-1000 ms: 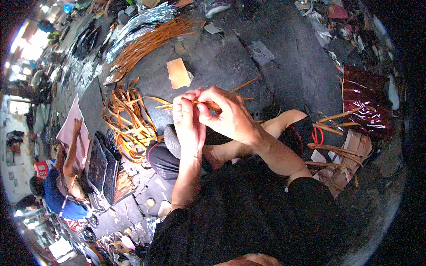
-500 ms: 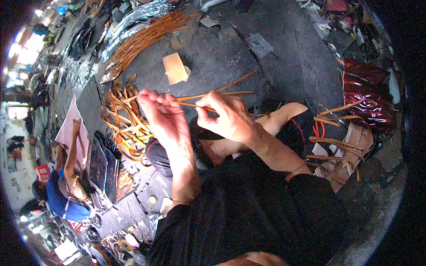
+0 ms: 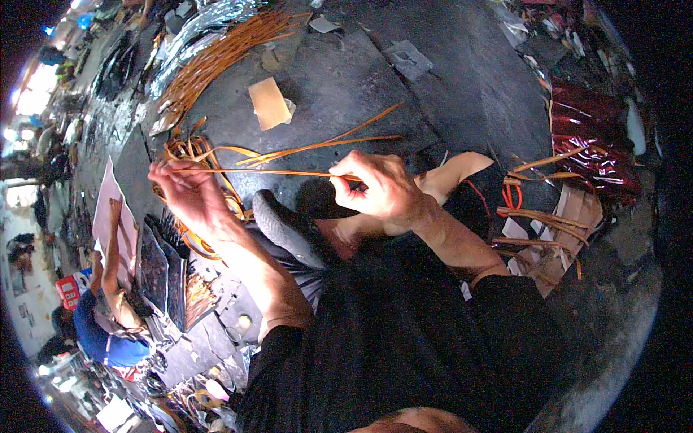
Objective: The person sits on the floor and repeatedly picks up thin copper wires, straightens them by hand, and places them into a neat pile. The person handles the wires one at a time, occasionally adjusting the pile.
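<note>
A thin orange-brown strip (image 3: 278, 172) runs straight and nearly level between my two hands. Its right part is pinched between the thumb and curled fingers of my right hand (image 3: 382, 191). Over at the left, my left hand (image 3: 191, 193) has its fingers closed at the strip's other end. Just behind and under that hand lies a tangled heap of similar flat strips (image 3: 189, 148), partly covered by it. Two or more loose strips (image 3: 317, 143) stretch from the heap across the floor beyond my hands.
A tan rectangular card (image 3: 269, 104) lies on the dark floor ahead. Behind it rests a long bundle of brown strips (image 3: 209, 68). Brown sticks (image 3: 545, 225) and dark red shiny sheeting (image 3: 592, 144) are at right. Another person (image 3: 108, 325) in blue bends over at far left.
My left hand has moved left, away from my right hand, so a longer length of strip shows between them. The right hand stays near its place. A dark shoe now shows below the strip.
</note>
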`<state>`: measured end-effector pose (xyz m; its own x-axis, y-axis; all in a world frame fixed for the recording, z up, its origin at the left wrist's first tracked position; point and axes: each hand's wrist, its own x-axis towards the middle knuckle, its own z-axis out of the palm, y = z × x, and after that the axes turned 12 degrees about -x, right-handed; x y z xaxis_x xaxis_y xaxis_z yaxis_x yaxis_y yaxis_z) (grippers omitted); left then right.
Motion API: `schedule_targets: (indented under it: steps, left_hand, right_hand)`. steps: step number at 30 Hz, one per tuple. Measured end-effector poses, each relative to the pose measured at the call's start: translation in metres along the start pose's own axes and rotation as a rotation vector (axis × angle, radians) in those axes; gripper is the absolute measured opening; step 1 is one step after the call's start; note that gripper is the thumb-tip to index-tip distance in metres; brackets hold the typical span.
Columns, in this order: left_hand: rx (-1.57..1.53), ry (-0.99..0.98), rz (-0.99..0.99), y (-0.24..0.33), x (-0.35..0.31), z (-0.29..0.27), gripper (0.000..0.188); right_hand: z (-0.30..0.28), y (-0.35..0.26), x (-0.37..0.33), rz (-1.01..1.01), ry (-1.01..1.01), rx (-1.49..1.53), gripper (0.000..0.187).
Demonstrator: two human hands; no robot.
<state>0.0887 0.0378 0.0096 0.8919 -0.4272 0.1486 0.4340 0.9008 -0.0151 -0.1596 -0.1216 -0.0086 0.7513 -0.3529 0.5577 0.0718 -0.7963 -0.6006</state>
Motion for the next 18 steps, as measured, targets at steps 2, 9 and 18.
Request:
schedule_targets:
  steps: [2,9,18]
  left_hand:
    - [0.052,0.042,0.082,0.020,0.008,-0.002,0.012]
    - [0.068,0.037,0.023,0.099,0.043,-0.031,0.009]
    - [0.033,0.104,-0.013,0.147,0.066,-0.049,0.012]
  right_hand:
    - [-0.004,0.003,-0.004,0.013,-0.009,-0.016,0.018]
    - [-0.010,0.017,-0.019,0.002,-0.029,-0.025,0.016]
    - [-0.016,0.017,-0.029,-0.068,-0.109,-0.092,0.014]
